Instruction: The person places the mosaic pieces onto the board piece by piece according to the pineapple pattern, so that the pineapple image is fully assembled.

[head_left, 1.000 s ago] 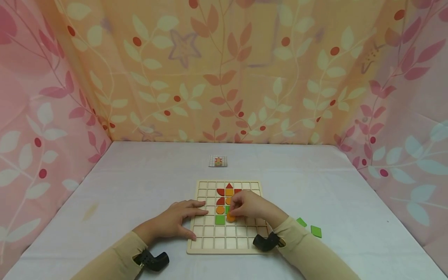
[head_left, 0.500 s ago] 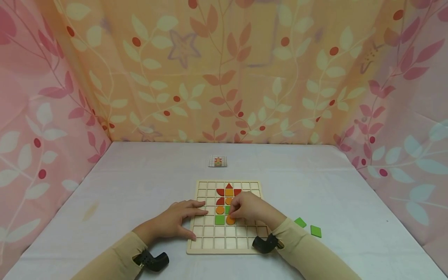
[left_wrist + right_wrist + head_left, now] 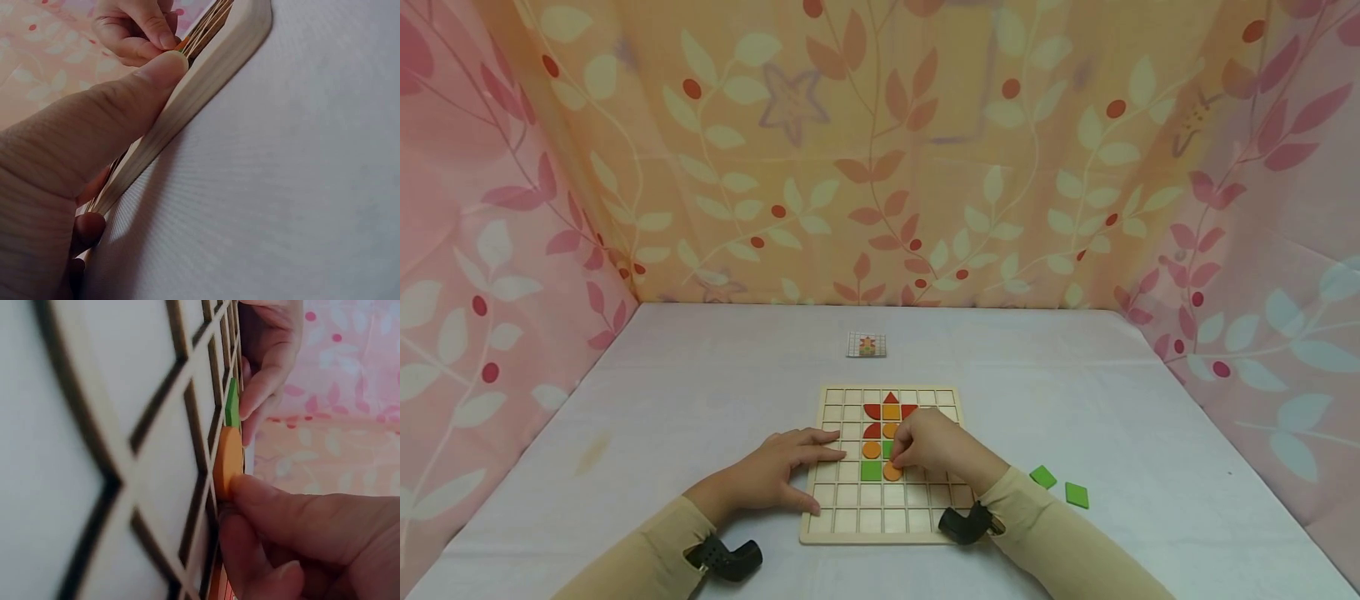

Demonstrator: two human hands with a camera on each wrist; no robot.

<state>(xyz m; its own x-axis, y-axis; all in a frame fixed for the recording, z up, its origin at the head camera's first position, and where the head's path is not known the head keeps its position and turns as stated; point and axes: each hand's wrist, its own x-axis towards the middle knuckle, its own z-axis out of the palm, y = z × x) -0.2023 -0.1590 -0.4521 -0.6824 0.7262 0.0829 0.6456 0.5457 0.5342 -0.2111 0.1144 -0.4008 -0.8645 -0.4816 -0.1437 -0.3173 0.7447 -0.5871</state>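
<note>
Near the middle of a wooden grid board (image 3: 850,538), my right hand (image 3: 951,446) pinches the edge of an orange round tile (image 3: 892,472) between thumb and fingers. In the right wrist view the thumb lies against this orange tile (image 3: 230,461), which sits at a cell beside a green square tile (image 3: 232,403). My left hand (image 3: 767,471) rests at the board's left edge with fingers spread, its thumb (image 3: 164,70) on the wooden rim. Further up stand a red triangle (image 3: 891,398), an orange square (image 3: 891,412) and red curved tiles (image 3: 872,431). My right hand hides some cells.
Two green tiles, one nearer (image 3: 1043,477) and one further right (image 3: 1077,495), lie on the white cloth right of the board. Behind the board is a small card (image 3: 867,345) printed with a gridded coloured figure. Patterned curtains (image 3: 880,150) enclose the table.
The orange round tile in my right hand has shifted slightly left and down, lining up with the cell beside the green square. My left hand has stayed where it was.
</note>
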